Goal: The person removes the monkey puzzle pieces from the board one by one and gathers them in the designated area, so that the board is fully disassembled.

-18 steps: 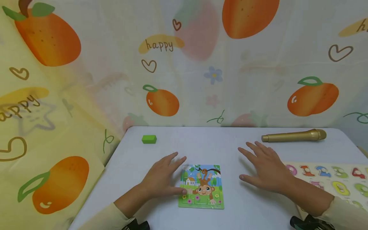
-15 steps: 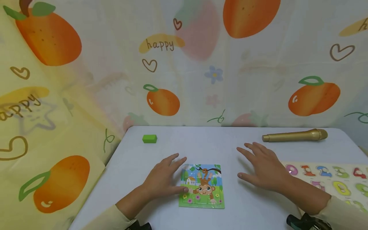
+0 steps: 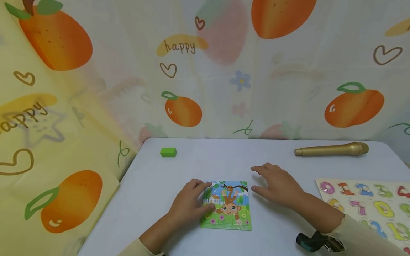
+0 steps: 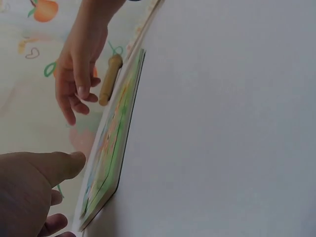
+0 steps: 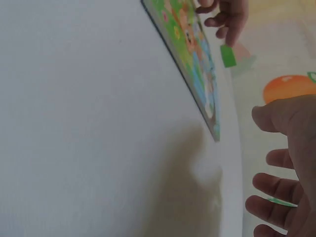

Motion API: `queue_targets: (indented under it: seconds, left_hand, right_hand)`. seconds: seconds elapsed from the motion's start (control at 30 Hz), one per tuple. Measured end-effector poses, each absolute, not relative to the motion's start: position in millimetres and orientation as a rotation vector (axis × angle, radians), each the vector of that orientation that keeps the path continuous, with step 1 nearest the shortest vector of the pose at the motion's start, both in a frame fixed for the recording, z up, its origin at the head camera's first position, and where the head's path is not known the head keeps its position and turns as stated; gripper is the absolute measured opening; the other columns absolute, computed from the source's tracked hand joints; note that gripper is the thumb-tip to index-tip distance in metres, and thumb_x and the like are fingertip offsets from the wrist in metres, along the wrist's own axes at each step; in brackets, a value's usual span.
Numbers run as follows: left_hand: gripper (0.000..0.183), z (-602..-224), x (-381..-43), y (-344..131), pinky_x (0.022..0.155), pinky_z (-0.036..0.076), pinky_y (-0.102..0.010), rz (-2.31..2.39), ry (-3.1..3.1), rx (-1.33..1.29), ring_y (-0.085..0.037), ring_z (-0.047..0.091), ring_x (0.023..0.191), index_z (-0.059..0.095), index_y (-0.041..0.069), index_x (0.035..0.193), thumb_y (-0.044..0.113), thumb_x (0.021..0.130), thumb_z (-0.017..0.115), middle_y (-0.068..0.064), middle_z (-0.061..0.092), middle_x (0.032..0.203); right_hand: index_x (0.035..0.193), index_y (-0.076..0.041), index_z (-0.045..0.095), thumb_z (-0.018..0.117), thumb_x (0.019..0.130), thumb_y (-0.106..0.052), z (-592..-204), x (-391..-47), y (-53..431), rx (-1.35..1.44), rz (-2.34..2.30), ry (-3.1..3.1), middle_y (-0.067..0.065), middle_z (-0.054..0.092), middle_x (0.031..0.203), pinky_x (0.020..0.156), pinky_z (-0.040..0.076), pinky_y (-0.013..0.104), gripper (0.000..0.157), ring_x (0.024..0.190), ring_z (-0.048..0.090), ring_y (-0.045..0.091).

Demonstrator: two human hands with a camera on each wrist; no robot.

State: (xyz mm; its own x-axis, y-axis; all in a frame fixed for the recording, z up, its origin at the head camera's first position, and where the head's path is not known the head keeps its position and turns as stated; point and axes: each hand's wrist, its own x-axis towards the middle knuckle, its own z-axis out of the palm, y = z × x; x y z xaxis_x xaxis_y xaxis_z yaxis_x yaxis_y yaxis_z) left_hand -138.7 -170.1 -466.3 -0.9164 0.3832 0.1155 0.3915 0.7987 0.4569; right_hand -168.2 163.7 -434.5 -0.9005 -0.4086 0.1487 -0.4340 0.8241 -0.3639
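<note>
A square jigsaw puzzle with a monkey picture (image 3: 229,209) lies flat near the middle of the white table. My left hand (image 3: 190,201) is over its left edge, thumb and index finger spread above the picture. In the left wrist view that thumb (image 4: 69,165) appears apart from the puzzle (image 4: 111,143). Just off the puzzle's right edge, my right hand (image 3: 278,185) hovers above the table with fingers loosely extended and nothing in them. The right wrist view has its thumb (image 5: 271,116) clear of the puzzle (image 5: 190,49).
At the back left of the table (image 3: 217,156) sits a green block (image 3: 168,152). A gold microphone (image 3: 331,149) lies at the back right. A number puzzle board (image 3: 368,213) lies on the right, partly under the right forearm. A fruit-printed cloth (image 3: 217,89) hangs behind.
My right hand has moved left, close to the puzzle's right edge. My left hand has shifted slightly right over the puzzle's left edge. The head view has tilted a little.
</note>
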Motion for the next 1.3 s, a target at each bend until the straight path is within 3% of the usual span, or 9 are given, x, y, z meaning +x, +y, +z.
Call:
queue_targets:
  seconds: [0.23, 0.37, 0.63, 1.3]
  left_hand:
    - [0.053, -468.9, -128.2, -166.5, 0.08, 0.047, -0.028, -0.848, -2.974, -0.572, -0.01, 0.051, 0.094, 0.071, 0.019, 0.136, 0.041, 0.09, 0.086, 0.007, 0.055, 0.115]
    - [0.041, -474.5, -126.2, -169.2, 0.072, 0.044, -0.024, -0.92, -2.935, -0.599, -0.007, 0.048, 0.084, 0.076, 0.022, 0.125, 0.039, 0.09, 0.088, 0.01, 0.055, 0.107]
    - [0.031, -480.6, -127.0, -174.9, 0.077, 0.049, -0.025, -0.989, -2.855, -0.71, -0.005, 0.053, 0.088, 0.077, 0.024, 0.116, 0.033, 0.09, 0.089, 0.014, 0.061, 0.104]
    - [0.033, -483.3, -127.8, -176.1, 0.07, 0.041, -0.021, -0.932, -2.765, -0.88, -0.002, 0.046, 0.078, 0.082, 0.024, 0.122, 0.029, 0.09, 0.088, 0.009, 0.061, 0.096]
  right_hand:
    - [0.143, -0.013, 0.066, 0.081, 0.093, -0.032, -437.9, -173.1, 137.1, 0.713, 0.734, -2.987, 0.001, 0.068, 0.114, 0.085, 0.057, 0.044, 0.055, 0.106, 0.067, 0.022]
    - [0.143, -0.013, 0.066, 0.082, 0.095, -0.031, -438.6, -178.9, 120.2, 0.782, 0.815, -3.003, 0.0, 0.067, 0.114, 0.084, 0.055, 0.041, 0.053, 0.101, 0.065, 0.018]
    - [0.138, -0.013, 0.068, 0.077, 0.098, -0.027, -444.3, -186.0, 94.4, 0.982, 0.987, -2.953, -0.001, 0.065, 0.112, 0.084, 0.054, 0.038, 0.044, 0.094, 0.062, 0.014]
    - [0.127, -0.016, 0.076, 0.077, 0.096, -0.013, -460.8, -195.6, 48.6, 0.996, 1.035, -2.901, -0.004, 0.063, 0.105, 0.081, 0.051, 0.035, 0.032, 0.088, 0.056, 0.011]
